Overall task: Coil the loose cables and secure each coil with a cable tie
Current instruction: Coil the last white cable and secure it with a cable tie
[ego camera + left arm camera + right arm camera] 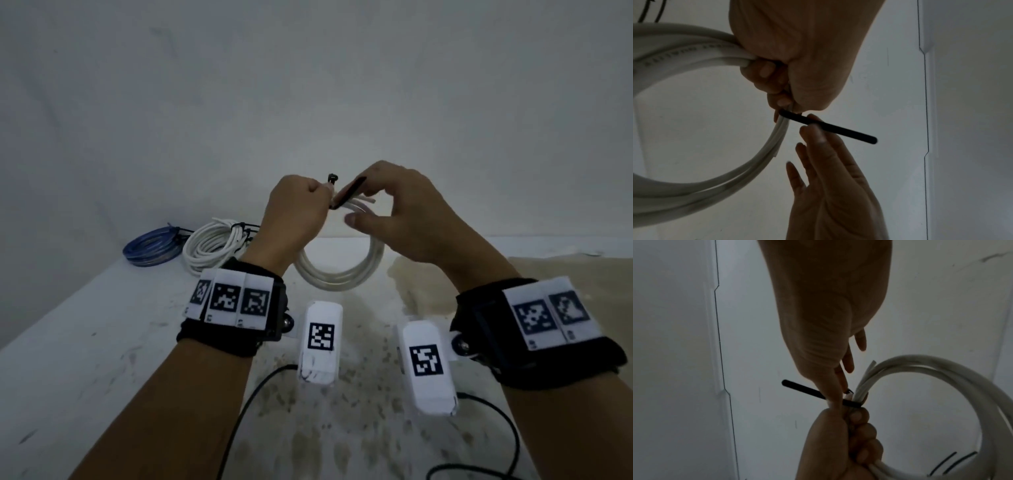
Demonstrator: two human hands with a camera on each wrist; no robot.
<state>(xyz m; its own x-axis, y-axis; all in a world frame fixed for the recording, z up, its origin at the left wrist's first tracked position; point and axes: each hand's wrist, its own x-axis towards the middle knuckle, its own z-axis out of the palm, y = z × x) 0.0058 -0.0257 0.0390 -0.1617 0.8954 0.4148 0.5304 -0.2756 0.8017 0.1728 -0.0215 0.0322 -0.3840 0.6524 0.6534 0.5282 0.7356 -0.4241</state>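
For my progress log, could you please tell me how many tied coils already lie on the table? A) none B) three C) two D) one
C: a blue coil and a white coil, each with a black tie, lie on the table at the left.

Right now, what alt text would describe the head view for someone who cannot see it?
A person's left hand grips a white cable coil above a table while the right hand pinches a black cable tie around it. A blue coil and another white coil, already tied, lie behind.
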